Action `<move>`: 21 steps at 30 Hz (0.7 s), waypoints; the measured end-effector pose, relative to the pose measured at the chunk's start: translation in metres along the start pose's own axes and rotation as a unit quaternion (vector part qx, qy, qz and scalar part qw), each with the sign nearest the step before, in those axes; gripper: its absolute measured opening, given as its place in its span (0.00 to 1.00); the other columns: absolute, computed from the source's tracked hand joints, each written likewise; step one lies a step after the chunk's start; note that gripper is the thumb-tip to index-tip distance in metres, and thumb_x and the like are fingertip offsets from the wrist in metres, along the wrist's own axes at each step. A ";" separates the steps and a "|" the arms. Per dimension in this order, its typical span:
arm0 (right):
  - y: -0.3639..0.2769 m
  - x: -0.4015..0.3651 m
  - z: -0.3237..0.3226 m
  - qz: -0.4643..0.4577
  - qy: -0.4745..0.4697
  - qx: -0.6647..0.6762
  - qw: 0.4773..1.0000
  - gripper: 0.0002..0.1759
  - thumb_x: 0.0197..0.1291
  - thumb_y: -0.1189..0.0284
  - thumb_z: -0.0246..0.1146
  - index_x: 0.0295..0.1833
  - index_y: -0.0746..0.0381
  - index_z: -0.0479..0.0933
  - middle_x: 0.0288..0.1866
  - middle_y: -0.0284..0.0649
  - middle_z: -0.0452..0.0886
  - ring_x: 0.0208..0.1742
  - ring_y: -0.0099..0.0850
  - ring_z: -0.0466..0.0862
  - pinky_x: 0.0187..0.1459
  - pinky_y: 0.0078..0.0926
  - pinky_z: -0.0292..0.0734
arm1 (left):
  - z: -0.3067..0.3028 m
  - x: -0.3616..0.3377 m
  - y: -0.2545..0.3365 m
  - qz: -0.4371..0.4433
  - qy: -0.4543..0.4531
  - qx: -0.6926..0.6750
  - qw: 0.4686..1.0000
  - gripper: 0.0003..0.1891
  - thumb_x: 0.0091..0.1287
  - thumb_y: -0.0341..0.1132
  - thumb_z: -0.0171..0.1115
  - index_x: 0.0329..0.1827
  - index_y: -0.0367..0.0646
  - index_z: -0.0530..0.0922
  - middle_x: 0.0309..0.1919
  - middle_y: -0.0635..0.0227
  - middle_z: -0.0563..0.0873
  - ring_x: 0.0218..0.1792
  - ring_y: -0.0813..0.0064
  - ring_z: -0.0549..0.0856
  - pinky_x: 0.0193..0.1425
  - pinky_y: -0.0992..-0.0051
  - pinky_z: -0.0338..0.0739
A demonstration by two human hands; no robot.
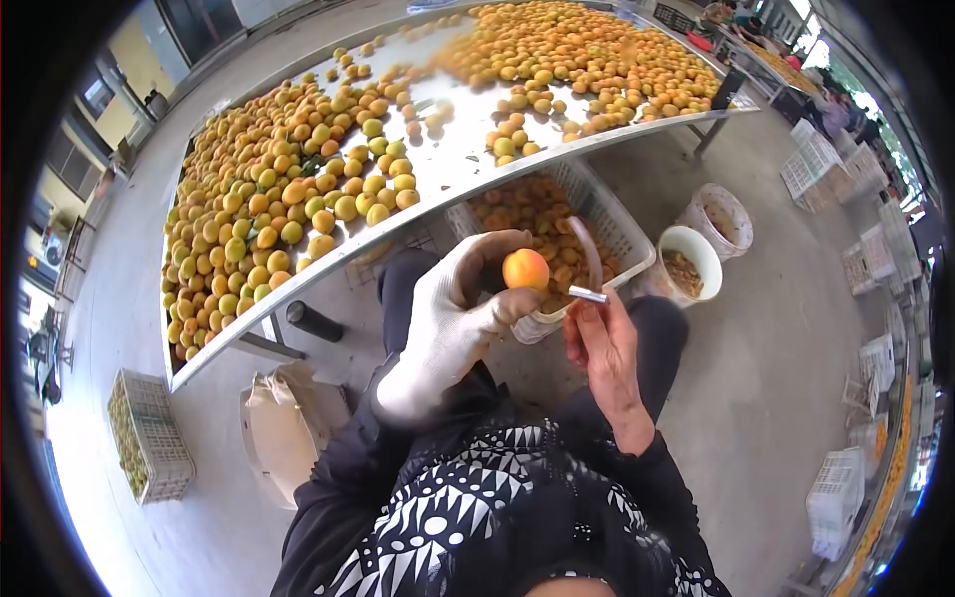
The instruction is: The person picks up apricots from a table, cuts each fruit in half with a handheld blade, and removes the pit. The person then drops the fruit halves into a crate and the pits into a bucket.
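Note:
My left hand (453, 298), in a white glove, pinches an orange apricot (525, 269) between thumb and fingers in front of my body. Just right of it, my bare right hand (605, 348) grips a short, silvery metal tool (588, 295) that points toward the apricot. Most of the tool is hidden in the fingers, so I cannot tell its kind. Behind both hands, a white plastic crate (612, 214) holds many halved or split apricots. A pale curved handle (587, 249) arches in front of it, over a white bucket (537, 326) that my hands partly cover.
A metal table (448, 164) spread with whole apricots (269, 214) stands ahead. Two white buckets, a nearer one (701, 249) and a farther one (731, 234), are at right. At left are a crate of green fruit (149, 438) and a cardboard box (288, 423). People work far right.

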State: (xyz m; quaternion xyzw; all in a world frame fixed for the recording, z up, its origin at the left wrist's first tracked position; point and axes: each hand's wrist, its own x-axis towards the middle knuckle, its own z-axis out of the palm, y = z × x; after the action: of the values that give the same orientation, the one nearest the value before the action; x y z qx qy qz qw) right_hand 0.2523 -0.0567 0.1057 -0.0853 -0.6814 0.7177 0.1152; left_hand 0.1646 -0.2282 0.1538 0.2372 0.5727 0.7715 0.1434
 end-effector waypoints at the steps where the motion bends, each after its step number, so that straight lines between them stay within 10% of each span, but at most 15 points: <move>1: 0.001 -0.002 0.001 -0.045 -0.011 -0.051 0.998 0.15 0.76 0.60 0.54 0.51 0.62 0.70 0.26 0.28 0.72 0.23 0.17 0.69 0.24 0.18 0.64 | -0.002 -0.001 0.004 -0.003 0.004 -0.002 1.000 0.33 0.58 0.39 0.78 0.62 0.33 0.74 0.51 0.65 0.83 0.51 0.79 0.80 0.55 0.79 0.76; 9: -0.006 -0.011 0.018 -0.239 0.003 -0.211 0.948 0.15 0.69 0.68 0.64 0.50 0.65 0.68 0.25 0.38 0.74 0.22 0.28 0.74 0.27 0.23 0.70 | -0.004 0.000 0.009 0.026 0.024 0.041 0.999 0.31 0.59 0.37 0.77 0.62 0.31 0.74 0.51 0.65 0.82 0.51 0.79 0.81 0.55 0.79 0.76; 21: -0.003 0.001 0.026 -0.282 0.018 -0.261 0.923 0.11 0.68 0.72 0.64 0.46 0.66 0.71 0.24 0.44 0.76 0.21 0.40 0.79 0.25 0.30 0.72 | -0.008 0.003 0.000 0.129 0.041 0.151 0.979 0.28 0.58 0.34 0.76 0.60 0.32 0.77 0.49 0.60 0.83 0.49 0.75 0.83 0.53 0.78 0.78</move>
State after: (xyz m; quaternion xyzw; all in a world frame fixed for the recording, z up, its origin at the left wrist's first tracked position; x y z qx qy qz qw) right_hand 0.2442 -0.0807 0.1105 0.0704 -0.8384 0.4501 0.2993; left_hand 0.1575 -0.2328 0.1527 0.2962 0.6523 0.6974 -0.0186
